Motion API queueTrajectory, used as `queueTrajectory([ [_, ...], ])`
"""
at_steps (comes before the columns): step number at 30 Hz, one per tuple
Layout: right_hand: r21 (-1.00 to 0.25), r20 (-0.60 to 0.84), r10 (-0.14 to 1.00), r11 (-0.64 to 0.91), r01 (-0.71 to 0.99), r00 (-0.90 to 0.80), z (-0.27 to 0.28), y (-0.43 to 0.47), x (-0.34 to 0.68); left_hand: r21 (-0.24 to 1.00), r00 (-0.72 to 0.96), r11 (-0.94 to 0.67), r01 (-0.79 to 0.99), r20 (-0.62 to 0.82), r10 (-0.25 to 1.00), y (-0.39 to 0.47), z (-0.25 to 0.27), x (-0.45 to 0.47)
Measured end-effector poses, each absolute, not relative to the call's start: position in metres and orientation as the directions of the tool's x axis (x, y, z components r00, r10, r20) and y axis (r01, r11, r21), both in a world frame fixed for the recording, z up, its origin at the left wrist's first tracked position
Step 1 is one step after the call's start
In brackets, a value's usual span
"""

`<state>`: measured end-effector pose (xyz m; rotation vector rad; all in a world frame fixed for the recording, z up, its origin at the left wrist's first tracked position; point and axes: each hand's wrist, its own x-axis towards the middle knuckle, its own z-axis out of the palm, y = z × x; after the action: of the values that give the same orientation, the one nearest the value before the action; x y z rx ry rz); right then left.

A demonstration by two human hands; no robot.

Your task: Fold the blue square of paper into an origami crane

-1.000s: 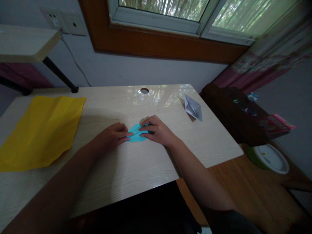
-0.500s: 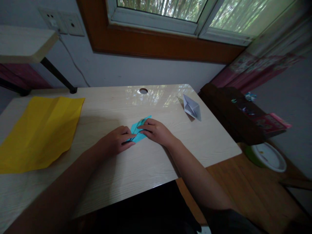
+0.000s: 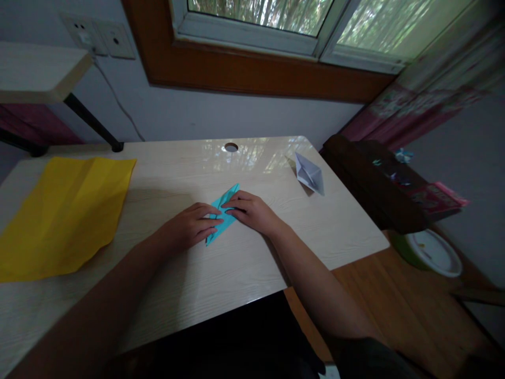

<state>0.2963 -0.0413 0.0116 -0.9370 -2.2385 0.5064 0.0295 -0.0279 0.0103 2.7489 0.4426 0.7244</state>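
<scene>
A small folded sheet of turquoise paper lies on the pale tabletop in front of me, a long slanted shape with pointed ends. My left hand rests on its left part, fingers stretched out with a gap between them, pressing the paper down. On the upper right part is my right hand, its finger and thumb drawn together at the paper's folds. My fingers hide some of the folds. A white folded paper boat stands apart from both hands, towards the table's far right corner.
A large yellow sheet covers the table's left side. A raised shelf on black legs stands at the back left. The table has a round cable hole near its back edge. A white-topped green bin is on the floor at right.
The turquoise paper now lies flatter, with its lower tip showing below my left hand. My left fingers have gone from a pinch at its edge to stretched out over it. The right hand has barely moved.
</scene>
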Motion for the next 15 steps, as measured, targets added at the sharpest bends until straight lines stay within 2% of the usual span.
queueTrajectory([
  [10, -0.603, 0.417, 0.754, 0.647, 0.467, -0.508, 0.0132, -0.0396, 0.2946, 0.332, 0.832, -0.921, 0.203, 0.438, 0.341, -0.0259, 0.0058, 0.0291],
  [15, -0.632, 0.396, 0.814, 0.578, 0.516, -0.426, 0.0144, -0.0400, 0.2904, 0.343, 0.827, -0.919, 0.196, 0.446, 0.343, -0.0257, 0.0055, 0.0291],
])
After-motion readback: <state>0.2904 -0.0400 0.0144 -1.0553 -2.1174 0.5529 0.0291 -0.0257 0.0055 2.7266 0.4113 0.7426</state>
